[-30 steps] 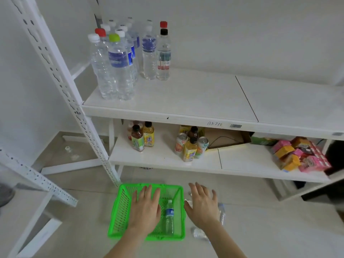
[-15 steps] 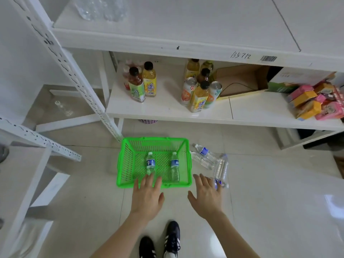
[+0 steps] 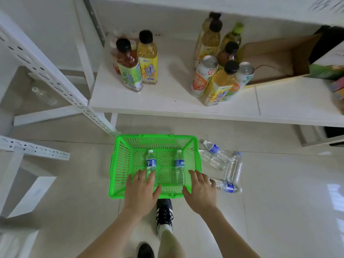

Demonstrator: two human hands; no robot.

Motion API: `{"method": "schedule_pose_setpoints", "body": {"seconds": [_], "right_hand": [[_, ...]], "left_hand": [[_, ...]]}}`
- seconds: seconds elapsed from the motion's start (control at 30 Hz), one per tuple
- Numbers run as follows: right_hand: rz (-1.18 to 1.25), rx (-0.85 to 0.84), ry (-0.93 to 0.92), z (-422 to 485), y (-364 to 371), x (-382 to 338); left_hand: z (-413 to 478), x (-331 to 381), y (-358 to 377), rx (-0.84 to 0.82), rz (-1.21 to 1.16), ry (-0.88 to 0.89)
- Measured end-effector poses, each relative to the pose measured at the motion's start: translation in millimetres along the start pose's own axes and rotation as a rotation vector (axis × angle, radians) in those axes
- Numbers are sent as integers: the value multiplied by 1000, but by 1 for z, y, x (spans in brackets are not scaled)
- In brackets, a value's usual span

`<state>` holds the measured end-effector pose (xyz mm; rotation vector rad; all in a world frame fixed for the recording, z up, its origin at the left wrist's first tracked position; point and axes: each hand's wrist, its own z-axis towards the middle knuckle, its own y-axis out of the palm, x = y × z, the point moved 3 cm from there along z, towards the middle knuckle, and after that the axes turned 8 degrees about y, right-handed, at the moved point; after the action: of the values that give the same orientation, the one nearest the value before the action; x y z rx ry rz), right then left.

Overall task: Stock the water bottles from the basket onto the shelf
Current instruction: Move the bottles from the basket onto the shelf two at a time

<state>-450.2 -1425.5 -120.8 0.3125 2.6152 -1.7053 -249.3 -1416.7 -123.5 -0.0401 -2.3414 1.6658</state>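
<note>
A green plastic basket [image 3: 122, 164] sits on the floor below the white shelf [image 3: 167, 101]. Two clear water bottles with blue labels lie in it: the left bottle [image 3: 151, 162] and the right bottle [image 3: 179, 164]. My left hand [image 3: 142, 190] hovers over the basket's near rim, fingers spread, its fingertips over the lower end of the left bottle. My right hand [image 3: 201, 192] hangs open at the basket's near right corner, holding nothing.
Several water bottles [image 3: 221, 159] lie loose on the floor right of the basket. The lower shelf carries juice bottles [image 3: 138, 64], cans [image 3: 202, 75] and an open cardboard box [image 3: 275, 60]. A perforated white upright [image 3: 61, 79] slants at the left. My shoe [image 3: 164, 211] stands behind the basket.
The view has dropped from the upper shelf to the floor and come closer. Both hands have moved forward to the basket's near rim, the left one over a bottle.
</note>
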Motion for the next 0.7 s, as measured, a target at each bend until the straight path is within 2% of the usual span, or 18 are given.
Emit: {"method": "schedule_pose_setpoints", "body": {"seconds": [0.33,0.53,0.7], "right_hand": [[78,-85,18,135,157,-8],[83,-155,120,195,258,3],[105,-197,216,232,317,14]], "left_hand": [[107,-67,157,-42,3,-29],[162,-108,265,-33,-48,-55],[199,-128,325,-18,-108,-113]]}}
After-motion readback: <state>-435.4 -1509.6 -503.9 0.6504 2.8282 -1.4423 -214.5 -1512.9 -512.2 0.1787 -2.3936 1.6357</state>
